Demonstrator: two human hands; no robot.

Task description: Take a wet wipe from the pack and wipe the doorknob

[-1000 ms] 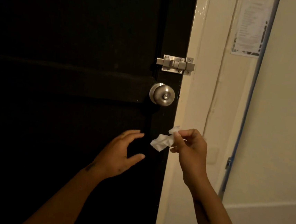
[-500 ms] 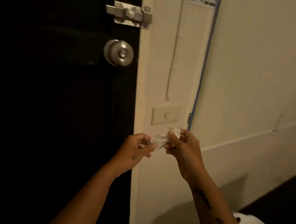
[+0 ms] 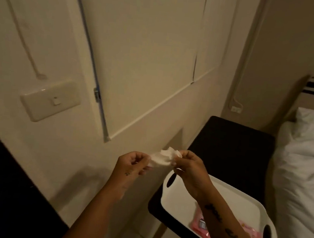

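Note:
Both hands hold a crumpled white wet wipe (image 3: 163, 157) between them, in front of the cream wall. My left hand (image 3: 131, 164) pinches its left end and my right hand (image 3: 189, 168) pinches its right end. The pink wipe pack (image 3: 202, 224) lies on a white tray (image 3: 175, 197), partly hidden under my right forearm. Only a corner of the dark door (image 3: 2, 180) shows at the lower left; the doorknob is out of view.
The tray rests on a dark bedside table (image 3: 232, 149) at the lower right. A bed with white bedding (image 3: 304, 171) lies beyond it. A light switch (image 3: 50, 101) sits on the wall at the left.
The view has swung right and down, away from the door and knob, toward the bedside table and tray. My left hand came over and took hold of the wipe alongside my right.

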